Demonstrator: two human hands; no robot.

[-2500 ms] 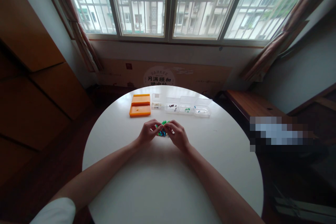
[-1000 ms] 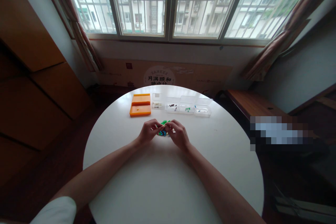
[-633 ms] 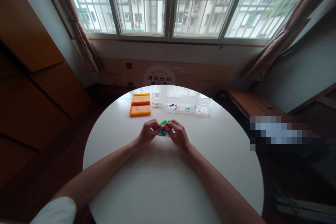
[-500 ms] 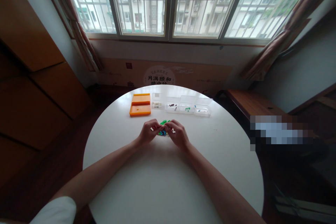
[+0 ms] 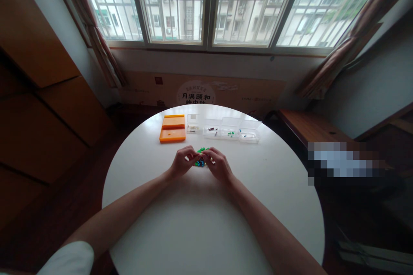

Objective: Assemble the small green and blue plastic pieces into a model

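Observation:
My left hand (image 5: 184,161) and my right hand (image 5: 218,163) meet fingertip to fingertip above a small pile of colourful pieces (image 5: 200,163) on the white round table (image 5: 206,223). Both hands are closed in a pinch. Whatever lies between the fingertips is too small and covered to make out. Green pieces (image 5: 202,150) show just beyond the fingers, and blue and dark ones show below them. The hands hide part of the pile.
Behind the hands stands an open orange case (image 5: 173,139) with a small orange piece in it. To its right, clear plastic boxes with open lids hold light pieces (image 5: 192,128), dark pieces (image 5: 212,129), green pieces (image 5: 231,133) and blue pieces (image 5: 244,135).

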